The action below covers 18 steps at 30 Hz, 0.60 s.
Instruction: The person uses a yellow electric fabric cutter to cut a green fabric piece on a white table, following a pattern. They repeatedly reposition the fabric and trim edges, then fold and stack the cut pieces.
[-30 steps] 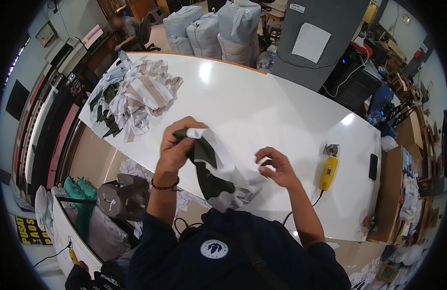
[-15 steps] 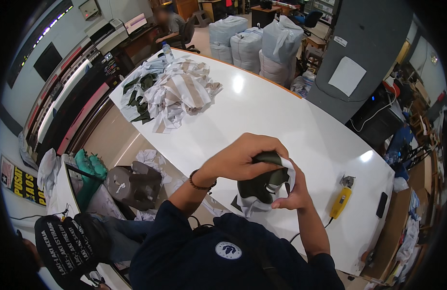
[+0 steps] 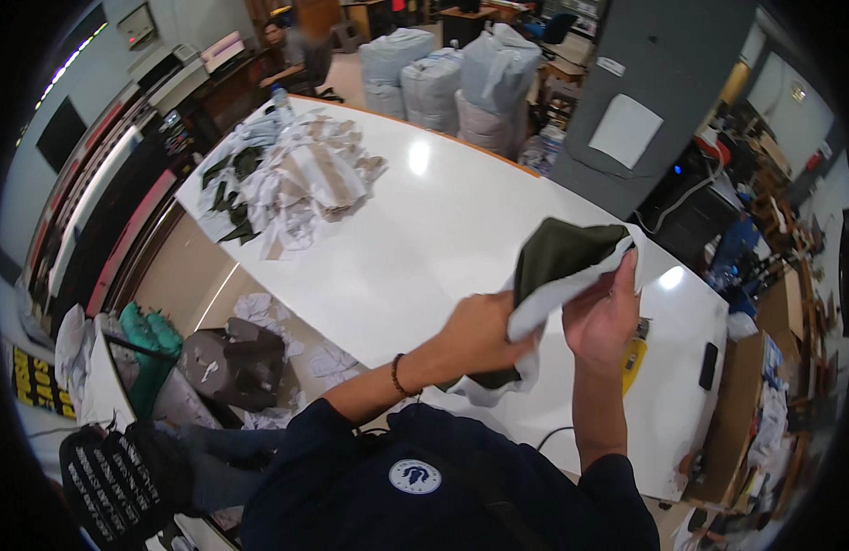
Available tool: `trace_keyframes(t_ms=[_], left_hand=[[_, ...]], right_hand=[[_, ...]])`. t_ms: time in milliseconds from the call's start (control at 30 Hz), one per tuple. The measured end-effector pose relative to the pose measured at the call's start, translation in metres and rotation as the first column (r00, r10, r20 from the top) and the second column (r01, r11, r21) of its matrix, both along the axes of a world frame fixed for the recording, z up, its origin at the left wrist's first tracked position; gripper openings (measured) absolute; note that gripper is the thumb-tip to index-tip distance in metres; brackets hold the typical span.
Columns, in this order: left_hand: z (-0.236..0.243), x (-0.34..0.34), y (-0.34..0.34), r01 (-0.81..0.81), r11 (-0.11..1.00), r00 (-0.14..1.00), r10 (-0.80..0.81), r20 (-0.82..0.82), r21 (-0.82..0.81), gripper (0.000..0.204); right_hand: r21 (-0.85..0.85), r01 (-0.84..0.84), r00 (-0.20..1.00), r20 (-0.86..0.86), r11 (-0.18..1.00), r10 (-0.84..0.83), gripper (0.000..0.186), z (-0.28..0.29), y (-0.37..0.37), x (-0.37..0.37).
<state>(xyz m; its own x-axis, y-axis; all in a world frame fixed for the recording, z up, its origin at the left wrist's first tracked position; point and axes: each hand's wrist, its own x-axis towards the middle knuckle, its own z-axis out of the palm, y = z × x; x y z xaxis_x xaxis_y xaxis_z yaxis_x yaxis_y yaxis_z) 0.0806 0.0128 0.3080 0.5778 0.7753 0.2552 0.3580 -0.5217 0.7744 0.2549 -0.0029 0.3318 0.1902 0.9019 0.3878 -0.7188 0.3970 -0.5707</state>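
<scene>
A piece of olive-green and white cloth (image 3: 560,253) is stretched between my hands above the near right part of the white table. My left hand (image 3: 480,332), with a dark bead bracelet at its wrist, is closed on the cloth's middle; part of the fabric hangs below it. My right hand (image 3: 601,317) pinches the cloth's upper right end between thumb and fingers. Partly hidden behind my right forearm lies a yellow corded electric cutting tool (image 3: 635,360). Whether the cloth is one piece or several layers I cannot tell.
A heap of white, beige and green cloth scraps (image 3: 310,174) covers the far left of the table (image 3: 415,239). A black phone-like slab (image 3: 709,366) lies near the right edge. A grey stool (image 3: 232,360) and another person (image 3: 121,477) are at left; stuffed sacks (image 3: 493,73) stand beyond.
The cloth, bunched between my hands before, is now opened out and raised toward the upper right. My right hand has moved up with its end; my left hand has come lower.
</scene>
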Motion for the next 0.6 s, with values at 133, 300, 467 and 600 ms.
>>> trace_keyframes(t_ms=[133,300,467,600], left_hand=[[0.005,-0.021,0.047,-0.291,0.889,0.951,0.226,0.213,0.353,0.044],[0.093,-0.058,0.085,-0.614,0.569,0.789,0.415,0.453,0.547,0.030],[0.141,-0.057,0.115,-0.545,0.461,0.829,0.423,0.366,0.700,0.018],[0.095,-0.041,0.194,-0.435,0.770,0.877,0.479,0.026,0.467,0.027]], right_hand=[[0.294,-0.029,0.998,-0.036,0.955,0.042,0.050,0.019,-0.015,0.036],[0.433,0.149,0.988,-0.097,0.889,-0.118,0.045,0.059,-0.031,0.072],[0.410,0.398,0.890,0.045,0.820,-0.455,0.044,0.079,0.025,0.107],[0.105,0.351,0.887,0.280,0.930,-0.366,0.040,0.052,0.085,0.144]])
